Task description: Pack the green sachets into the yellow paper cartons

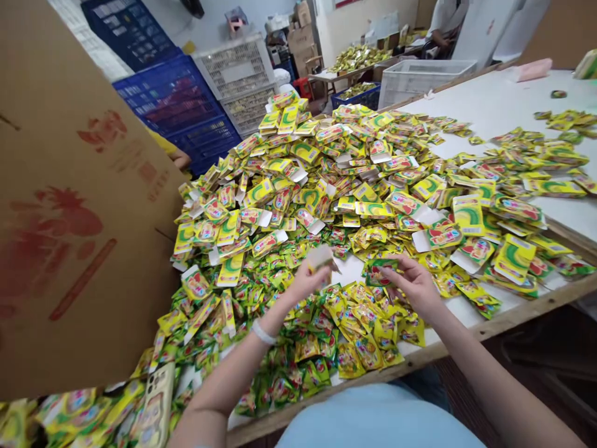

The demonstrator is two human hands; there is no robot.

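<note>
Head view shows the left hand (308, 281) with fingers closed around a blurred carton (319, 256) and the right hand (416, 287) pinching a green packet (377, 272) by one end, both above loose packets (366, 317); the packet likely handles light, soft and slippery, best gripped at its edge.

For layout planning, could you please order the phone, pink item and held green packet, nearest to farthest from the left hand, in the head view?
1. Green packet, in the right hand
2. Phone, lower left
3. Pink item, upper right
</note>
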